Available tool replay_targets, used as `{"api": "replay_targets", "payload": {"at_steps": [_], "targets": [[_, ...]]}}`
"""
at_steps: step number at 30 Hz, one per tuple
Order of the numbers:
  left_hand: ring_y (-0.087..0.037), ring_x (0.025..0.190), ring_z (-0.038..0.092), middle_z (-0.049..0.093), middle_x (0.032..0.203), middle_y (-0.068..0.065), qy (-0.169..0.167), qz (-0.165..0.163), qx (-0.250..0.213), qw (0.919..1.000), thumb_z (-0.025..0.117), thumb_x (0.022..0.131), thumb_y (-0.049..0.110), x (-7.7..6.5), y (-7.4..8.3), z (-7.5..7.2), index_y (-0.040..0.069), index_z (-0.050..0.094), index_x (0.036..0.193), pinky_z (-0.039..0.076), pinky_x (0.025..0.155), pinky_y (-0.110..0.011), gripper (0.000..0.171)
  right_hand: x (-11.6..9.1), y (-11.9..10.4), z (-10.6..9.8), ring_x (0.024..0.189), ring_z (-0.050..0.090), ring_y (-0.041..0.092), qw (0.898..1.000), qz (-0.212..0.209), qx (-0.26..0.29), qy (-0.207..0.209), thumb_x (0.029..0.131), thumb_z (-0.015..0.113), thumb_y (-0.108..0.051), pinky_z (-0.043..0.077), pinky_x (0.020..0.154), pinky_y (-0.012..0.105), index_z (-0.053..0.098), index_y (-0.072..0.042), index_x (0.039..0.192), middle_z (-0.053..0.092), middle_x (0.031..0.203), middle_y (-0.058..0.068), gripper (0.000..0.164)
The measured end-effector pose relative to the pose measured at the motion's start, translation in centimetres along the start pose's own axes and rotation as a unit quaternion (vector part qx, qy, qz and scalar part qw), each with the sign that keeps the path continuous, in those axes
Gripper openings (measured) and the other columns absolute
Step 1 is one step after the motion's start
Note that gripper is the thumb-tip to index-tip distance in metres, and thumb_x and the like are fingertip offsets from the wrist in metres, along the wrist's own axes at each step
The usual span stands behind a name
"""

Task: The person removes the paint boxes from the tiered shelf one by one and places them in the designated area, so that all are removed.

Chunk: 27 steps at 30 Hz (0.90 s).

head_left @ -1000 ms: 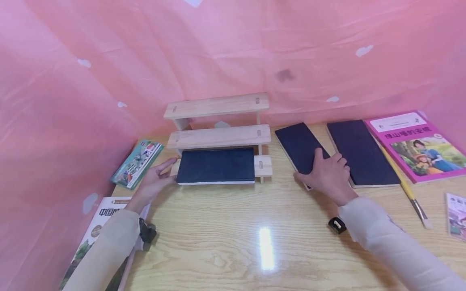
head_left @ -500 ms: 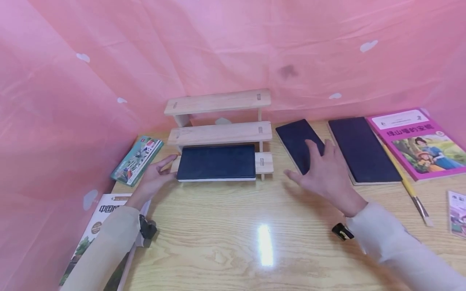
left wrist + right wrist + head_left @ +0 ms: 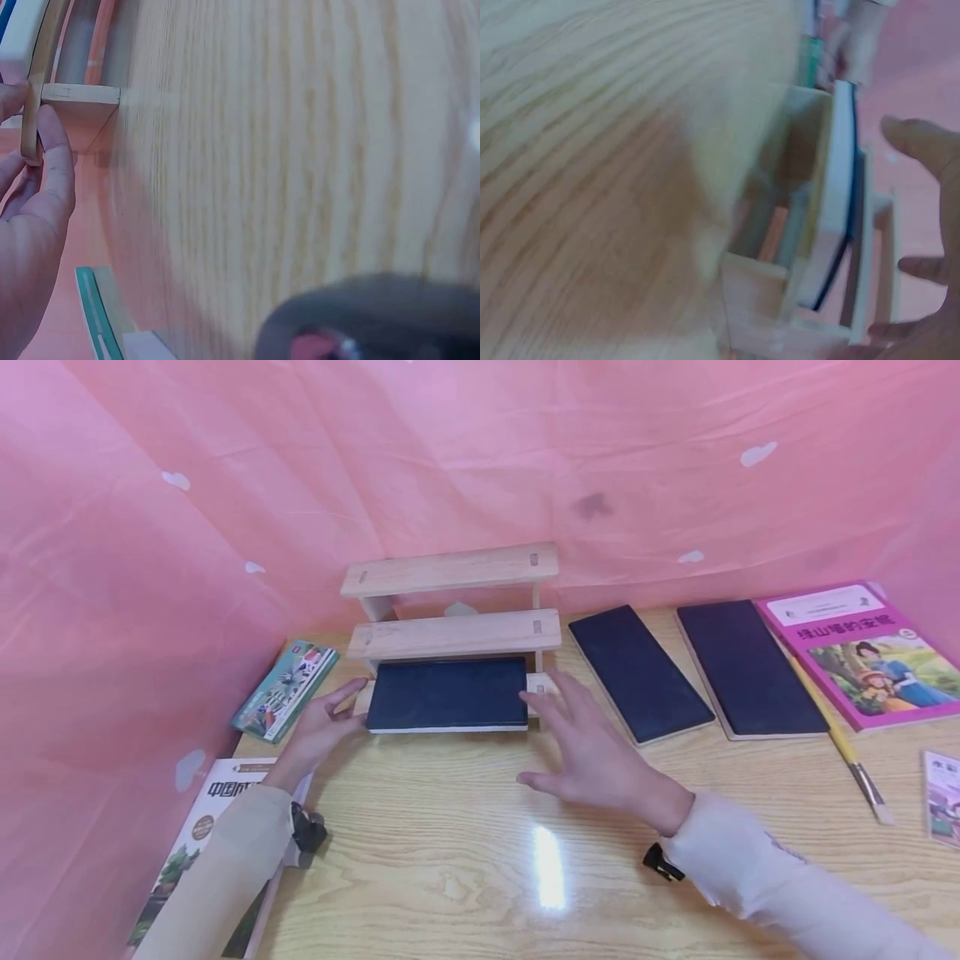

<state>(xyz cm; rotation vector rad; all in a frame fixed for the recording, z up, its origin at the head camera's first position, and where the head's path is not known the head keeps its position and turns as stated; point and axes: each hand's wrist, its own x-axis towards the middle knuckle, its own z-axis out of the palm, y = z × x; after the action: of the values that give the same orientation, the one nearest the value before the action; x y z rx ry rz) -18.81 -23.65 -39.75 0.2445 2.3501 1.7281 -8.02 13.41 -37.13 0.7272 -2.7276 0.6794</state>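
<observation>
A three-tier wooden shelf (image 3: 453,633) stands at the back middle. On its lowest board lies a dark navy notebook (image 3: 450,693), whose pale page block shows in the right wrist view. My left hand (image 3: 318,731) pinches the left end of that lowest board (image 3: 31,124), thumb and fingers on opposite faces. My right hand (image 3: 592,764) has its fingers spread beside the notebook's right end, overlapping the board's right end in the head view. Two more dark notebooks lie right of the shelf, a narrower one (image 3: 641,672) and a wider one (image 3: 753,668).
A magenta picture book (image 3: 870,714) lies far right, with a yellow-handled paintbrush (image 3: 840,739) along its edge and a small illustrated booklet (image 3: 943,797) nearer. On the left are a teal box (image 3: 285,689) and a white-covered book (image 3: 187,827) under my left forearm. Pink cloth (image 3: 465,460) hangs behind.
My right hand has lifted off the narrower loose notebook and moved left to the shelf's right end, leaving that notebook on the table. My left hand stays on the shelf.
</observation>
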Motion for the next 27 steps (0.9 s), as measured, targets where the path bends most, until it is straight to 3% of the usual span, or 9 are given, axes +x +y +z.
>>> {"api": "replay_targets", "payload": {"at_steps": [4,12,18,24,27], "targets": [[-0.021,0.134,0.02,0.032,0.144,-0.01,-0.002,-0.005,0.007,1.0,0.063,0.078,-0.004,-0.2,0.4,0.2,0.001,0.042,0.133,0.027,0.106,-0.041,0.059,0.9,-0.2,1.0,0.132,0.014,0.039,0.998,-0.059,-0.007,-0.024,0.07,0.068,-0.054,0.026,0.101,0.057,0.032,-0.011,0.139,0.014,0.146,0.022,0.089],[-0.02,0.134,0.02,0.031,0.144,-0.009,0.001,-0.011,0.012,0.9999,0.063,0.079,-0.004,-0.4,0.5,0.2,0.002,0.04,0.134,0.03,0.104,-0.038,0.06,4.0,0.2,2.4,0.133,0.015,0.039,0.993,-0.111,-0.039,-0.023,0.077,0.062,-0.051,0.02,0.107,0.052,0.036,-0.01,0.136,0.021,0.144,0.024,0.076],[-0.021,0.134,0.021,0.032,0.144,-0.011,0.005,-0.003,-0.002,1.0,0.062,0.079,-0.006,-0.4,0.1,0.4,0.0,0.041,0.133,0.03,0.104,-0.035,0.059,5.9,0.8,3.5,0.131,0.018,0.041,0.992,-0.1,-0.058,-0.051,0.079,0.059,-0.052,0.017,0.108,0.052,0.038,-0.011,0.135,0.022,0.143,0.025,0.073],[-0.025,0.134,0.02,0.03,0.144,-0.013,0.003,0.0,-0.034,0.9994,0.061,0.078,-0.008,-0.1,0.0,0.6,-0.002,0.039,0.134,0.038,0.095,-0.021,0.06,7.4,1.5,4.0,0.123,0.028,0.037,0.991,-0.078,-0.076,-0.071,0.077,0.056,-0.059,0.021,0.104,0.055,0.043,-0.014,0.127,0.032,0.134,0.02,0.068],[-0.025,0.134,0.02,0.03,0.144,-0.013,0.005,-0.002,-0.038,0.9993,0.06,0.078,-0.009,-0.2,0.1,0.4,-0.002,0.038,0.134,0.035,0.099,-0.025,0.061,8.1,1.6,4.3,0.117,0.032,0.032,0.992,-0.078,-0.078,-0.062,0.074,0.053,-0.067,0.022,0.102,0.054,0.044,-0.017,0.122,0.037,0.124,0.015,0.07]]}}
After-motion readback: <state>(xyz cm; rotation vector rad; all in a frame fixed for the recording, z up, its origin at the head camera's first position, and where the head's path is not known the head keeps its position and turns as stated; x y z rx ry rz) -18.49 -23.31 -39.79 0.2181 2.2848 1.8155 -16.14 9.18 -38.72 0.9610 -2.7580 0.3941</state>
